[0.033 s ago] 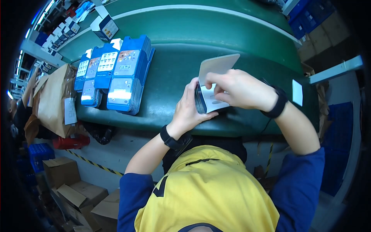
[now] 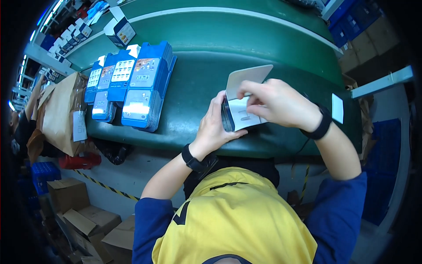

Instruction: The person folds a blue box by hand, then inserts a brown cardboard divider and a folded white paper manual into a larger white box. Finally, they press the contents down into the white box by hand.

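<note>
A small carton (image 2: 239, 115) with white inner faces is tilted up over the green work surface. Its pale lid flap (image 2: 249, 75) stands raised on the far side, and two small slits show in the white panel. My left hand (image 2: 212, 125) is closed around the carton's left side, with the thumb along the near edge. Over the carton's right side is my right hand (image 2: 279, 104), its fingers curled in front of the raised flap. Whatever those fingers pinch, if anything, is hidden.
Flat blue printed cartons (image 2: 140, 94) lie in stacks at left. An opened box (image 2: 121, 33) stands behind them. A brown paper sack (image 2: 61, 114) is at far left, a white card (image 2: 337, 108) at right. The green surface (image 2: 198, 66) has a raised pale strip behind.
My right hand has shifted slightly right and away from the white panel, so more of the panel and its slits show. My left hand keeps its hold on the carton.
</note>
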The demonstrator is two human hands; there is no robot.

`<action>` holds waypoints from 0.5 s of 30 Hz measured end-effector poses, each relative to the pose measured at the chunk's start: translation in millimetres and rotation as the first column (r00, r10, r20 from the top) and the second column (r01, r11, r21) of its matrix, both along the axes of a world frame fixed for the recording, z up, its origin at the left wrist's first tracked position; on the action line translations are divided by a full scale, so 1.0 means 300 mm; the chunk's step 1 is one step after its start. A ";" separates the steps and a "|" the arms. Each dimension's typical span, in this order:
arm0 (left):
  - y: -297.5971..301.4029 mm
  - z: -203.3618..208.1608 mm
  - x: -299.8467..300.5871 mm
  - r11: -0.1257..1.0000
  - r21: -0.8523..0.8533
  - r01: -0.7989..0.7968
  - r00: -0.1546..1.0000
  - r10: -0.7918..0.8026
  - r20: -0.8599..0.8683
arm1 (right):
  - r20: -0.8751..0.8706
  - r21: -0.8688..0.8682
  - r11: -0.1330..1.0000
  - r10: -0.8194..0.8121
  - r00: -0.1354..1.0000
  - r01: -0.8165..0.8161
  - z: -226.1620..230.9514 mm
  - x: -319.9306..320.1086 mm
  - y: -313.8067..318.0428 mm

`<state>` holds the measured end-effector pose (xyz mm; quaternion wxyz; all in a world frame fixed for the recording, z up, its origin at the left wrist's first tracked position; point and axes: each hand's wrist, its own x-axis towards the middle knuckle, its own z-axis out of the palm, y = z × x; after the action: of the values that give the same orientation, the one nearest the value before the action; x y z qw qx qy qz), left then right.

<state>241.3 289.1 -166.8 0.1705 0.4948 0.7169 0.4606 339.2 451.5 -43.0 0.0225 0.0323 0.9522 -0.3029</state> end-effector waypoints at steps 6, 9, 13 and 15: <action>-0.006 0.008 -0.022 0.999 -0.035 0.038 0.999 -0.037 0.035 | -0.039 -0.239 0.880 -0.430 0.902 0.410 -0.016 0.188 0.069; 0.008 0.003 -0.085 0.980 -0.023 0.199 0.971 -0.194 0.142 | 0.091 -0.394 0.849 -0.345 0.934 0.352 -0.200 0.241 0.054; 0.004 0.059 -0.109 0.966 -0.116 0.230 0.966 -0.213 0.144 | -0.077 -0.505 0.827 -0.329 0.941 0.248 -0.386 0.160 0.016; -0.037 0.135 -0.129 0.978 -0.145 0.153 0.988 -0.156 -0.015 | -0.055 -0.623 0.748 -0.333 0.941 0.228 -0.366 0.092 0.026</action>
<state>202.8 277.9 -126.2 0.2313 0.5415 0.7096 0.3869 366.8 459.4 -152.9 -0.0917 0.1417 0.7865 -0.5940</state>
